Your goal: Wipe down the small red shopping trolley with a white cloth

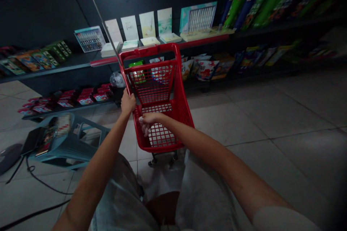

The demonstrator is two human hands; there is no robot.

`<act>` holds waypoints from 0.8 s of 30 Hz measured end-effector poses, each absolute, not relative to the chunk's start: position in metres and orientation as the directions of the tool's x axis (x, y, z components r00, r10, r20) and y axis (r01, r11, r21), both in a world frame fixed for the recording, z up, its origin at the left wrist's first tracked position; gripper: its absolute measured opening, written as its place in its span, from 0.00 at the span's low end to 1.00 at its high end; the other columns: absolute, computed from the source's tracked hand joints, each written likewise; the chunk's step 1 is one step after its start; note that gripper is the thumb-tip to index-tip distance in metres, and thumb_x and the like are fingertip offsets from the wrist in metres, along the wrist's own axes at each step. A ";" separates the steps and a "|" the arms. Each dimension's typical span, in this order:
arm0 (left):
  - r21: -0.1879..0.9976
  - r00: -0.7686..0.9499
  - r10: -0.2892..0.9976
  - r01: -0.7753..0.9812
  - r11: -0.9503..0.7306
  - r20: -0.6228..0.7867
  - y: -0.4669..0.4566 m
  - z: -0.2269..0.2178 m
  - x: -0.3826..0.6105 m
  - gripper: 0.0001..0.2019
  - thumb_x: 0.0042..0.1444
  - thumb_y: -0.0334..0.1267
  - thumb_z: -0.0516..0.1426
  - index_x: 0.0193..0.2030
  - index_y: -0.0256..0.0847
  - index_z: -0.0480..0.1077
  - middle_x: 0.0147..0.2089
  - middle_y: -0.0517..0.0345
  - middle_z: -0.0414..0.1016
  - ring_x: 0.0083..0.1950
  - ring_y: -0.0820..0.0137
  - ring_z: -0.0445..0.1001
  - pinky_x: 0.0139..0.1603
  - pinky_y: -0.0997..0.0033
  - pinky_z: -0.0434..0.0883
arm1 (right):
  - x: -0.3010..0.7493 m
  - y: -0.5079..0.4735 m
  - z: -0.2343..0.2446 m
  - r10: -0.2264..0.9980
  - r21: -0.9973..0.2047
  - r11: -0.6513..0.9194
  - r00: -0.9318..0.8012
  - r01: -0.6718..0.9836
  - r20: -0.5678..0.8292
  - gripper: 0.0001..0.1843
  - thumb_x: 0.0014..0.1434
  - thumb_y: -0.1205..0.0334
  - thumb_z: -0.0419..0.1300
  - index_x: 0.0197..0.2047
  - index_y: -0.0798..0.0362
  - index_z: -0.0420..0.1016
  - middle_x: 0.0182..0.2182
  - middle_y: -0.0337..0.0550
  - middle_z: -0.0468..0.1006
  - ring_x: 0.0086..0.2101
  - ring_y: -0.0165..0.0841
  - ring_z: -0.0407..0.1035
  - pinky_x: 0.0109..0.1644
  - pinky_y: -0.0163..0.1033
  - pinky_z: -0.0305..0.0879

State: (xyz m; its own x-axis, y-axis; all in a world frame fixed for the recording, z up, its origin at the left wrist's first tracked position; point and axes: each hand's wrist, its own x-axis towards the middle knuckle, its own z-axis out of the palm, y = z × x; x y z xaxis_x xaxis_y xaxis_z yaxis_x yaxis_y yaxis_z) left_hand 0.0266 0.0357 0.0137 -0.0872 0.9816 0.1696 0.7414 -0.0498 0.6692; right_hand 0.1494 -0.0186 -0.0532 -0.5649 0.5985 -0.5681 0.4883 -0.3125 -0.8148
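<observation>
Evidently light, rigid plastic: red wheeled basket (187, 113); left grip (128, 103) closed round its pull-handle (108, 36), right grip (148, 120) curled over near rim.

1. A red trolley basket (184, 112) is pictured on a tiled floor (271, 115), directly ahead of a seated person's knees.
2. A slanted metal rod (107, 32) is gripped by the left hand (128, 103) at the basket's left edge.
3. The right hand (146, 120) is laid on the near rim, fingers curled over it.
4. Dark shelves (81, 60) behind are lined with cards (148, 23) and coloured packets.
5. An overturned blue stool (71, 144) is seen at left, beside a cable (40, 181).
</observation>
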 end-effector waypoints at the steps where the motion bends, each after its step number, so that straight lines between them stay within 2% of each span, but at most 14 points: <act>1: 0.671 -0.082 0.982 0.739 -0.055 0.171 0.035 0.013 0.026 0.28 0.66 0.37 0.50 0.73 0.45 0.61 0.65 0.49 0.76 0.64 0.59 0.76 0.65 0.58 0.70 | 0.150 -0.017 -0.053 0.626 -0.834 -0.319 -0.560 0.451 -0.542 0.18 0.73 0.68 0.45 0.32 0.58 0.69 0.23 0.49 0.80 0.27 0.37 0.78 0.38 0.42 0.78; 3: 0.676 -0.073 0.983 0.734 -0.062 0.169 0.034 0.012 0.025 0.28 0.66 0.37 0.50 0.74 0.44 0.60 0.64 0.48 0.77 0.63 0.58 0.77 0.65 0.57 0.70 | 0.150 -0.013 -0.052 0.702 -0.880 -0.321 -0.535 0.351 -0.469 0.18 0.73 0.68 0.44 0.31 0.55 0.67 0.20 0.45 0.78 0.24 0.36 0.77 0.37 0.41 0.78; 6: 0.671 -0.073 0.984 0.740 -0.057 0.164 0.031 0.012 0.025 0.29 0.66 0.36 0.51 0.74 0.44 0.61 0.61 0.45 0.79 0.61 0.54 0.78 0.63 0.55 0.71 | 0.149 -0.009 -0.050 0.833 -0.954 -0.277 -0.466 0.116 -0.298 0.14 0.69 0.69 0.47 0.33 0.53 0.66 0.19 0.39 0.76 0.22 0.33 0.74 0.36 0.39 0.78; 9: 0.658 -0.078 0.983 0.751 -0.052 0.166 0.029 0.013 0.024 0.29 0.65 0.35 0.51 0.74 0.44 0.61 0.59 0.43 0.80 0.60 0.52 0.79 0.62 0.52 0.71 | 0.148 -0.004 -0.042 0.933 -0.977 -0.202 -0.318 -0.072 -0.169 0.08 0.65 0.70 0.50 0.39 0.53 0.70 0.24 0.38 0.78 0.24 0.30 0.74 0.38 0.35 0.77; 10: 0.658 -0.083 0.983 0.751 -0.045 0.162 0.029 0.013 0.024 0.29 0.66 0.36 0.51 0.74 0.44 0.61 0.59 0.43 0.80 0.60 0.51 0.79 0.62 0.51 0.71 | 0.147 -0.003 -0.039 0.955 -0.980 -0.181 -0.255 -0.087 -0.154 0.11 0.63 0.70 0.50 0.44 0.54 0.72 0.28 0.39 0.81 0.26 0.30 0.75 0.39 0.34 0.76; 13: 0.677 -0.077 0.985 0.734 -0.049 0.155 0.028 0.014 0.023 0.29 0.66 0.37 0.52 0.74 0.44 0.61 0.62 0.41 0.77 0.63 0.51 0.77 0.64 0.50 0.70 | 0.145 -0.003 -0.028 0.995 -0.996 -0.084 -0.061 0.013 -0.085 0.30 0.58 0.74 0.48 0.63 0.53 0.69 0.50 0.44 0.83 0.41 0.30 0.79 0.48 0.33 0.76; 15: 0.690 -0.056 0.979 0.717 -0.097 0.196 0.025 0.015 0.025 0.30 0.67 0.36 0.52 0.76 0.43 0.58 0.70 0.41 0.70 0.68 0.53 0.72 0.67 0.51 0.69 | 0.142 -0.007 -0.022 1.000 -0.981 0.026 0.000 0.195 0.026 0.38 0.58 0.74 0.47 0.71 0.52 0.63 0.64 0.44 0.75 0.56 0.32 0.75 0.58 0.34 0.72; 16: 0.692 -0.039 0.974 0.709 -0.131 0.224 0.023 0.015 0.026 0.31 0.67 0.35 0.51 0.77 0.42 0.56 0.74 0.40 0.65 0.70 0.54 0.69 0.69 0.52 0.68 | 0.141 -0.010 -0.021 0.997 -0.952 0.075 -0.008 0.298 0.076 0.39 0.58 0.75 0.47 0.73 0.52 0.61 0.67 0.44 0.71 0.62 0.33 0.70 0.64 0.35 0.68; 18: 0.691 -0.005 0.966 0.700 -0.181 0.258 0.018 0.015 0.029 0.34 0.66 0.33 0.51 0.79 0.39 0.51 0.79 0.38 0.54 0.74 0.54 0.64 0.72 0.52 0.65 | 0.138 -0.017 -0.020 0.992 -0.878 0.127 -0.072 0.461 0.106 0.39 0.61 0.74 0.47 0.75 0.53 0.59 0.69 0.45 0.69 0.67 0.35 0.64 0.69 0.37 0.62; 19: 0.689 0.015 0.967 0.699 -0.193 0.256 0.014 0.015 0.031 0.36 0.66 0.33 0.51 0.79 0.38 0.48 0.80 0.37 0.50 0.75 0.53 0.63 0.73 0.51 0.63 | 0.137 -0.020 -0.020 0.991 -0.849 0.125 -0.106 0.513 0.082 0.38 0.62 0.74 0.48 0.74 0.54 0.59 0.68 0.47 0.70 0.67 0.37 0.65 0.70 0.39 0.61; 22: 0.657 0.053 0.979 0.734 -0.172 0.197 0.005 0.016 0.036 0.38 0.65 0.34 0.54 0.80 0.37 0.45 0.82 0.34 0.42 0.76 0.48 0.61 0.73 0.47 0.62 | 0.139 -0.024 -0.024 0.986 -0.791 0.059 -0.161 0.609 -0.050 0.31 0.63 0.73 0.52 0.69 0.56 0.67 0.61 0.52 0.78 0.60 0.43 0.72 0.64 0.41 0.67; 24: 0.616 0.059 0.986 0.775 -0.142 0.154 0.000 0.018 0.038 0.37 0.65 0.35 0.54 0.80 0.37 0.48 0.82 0.34 0.38 0.75 0.46 0.62 0.73 0.47 0.63 | 0.144 -0.024 -0.026 0.975 -0.736 0.047 -0.192 0.675 -0.113 0.24 0.63 0.71 0.55 0.62 0.55 0.73 0.55 0.51 0.82 0.54 0.44 0.76 0.58 0.40 0.70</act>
State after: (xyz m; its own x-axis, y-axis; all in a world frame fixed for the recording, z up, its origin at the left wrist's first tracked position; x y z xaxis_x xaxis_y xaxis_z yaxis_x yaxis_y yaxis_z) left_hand 0.0382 0.0004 0.0176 0.0588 0.9863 0.1538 0.7750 -0.1423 0.6157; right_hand 0.1442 -0.0236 -0.0264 -0.1915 0.9750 -0.1131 0.6752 0.0473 -0.7361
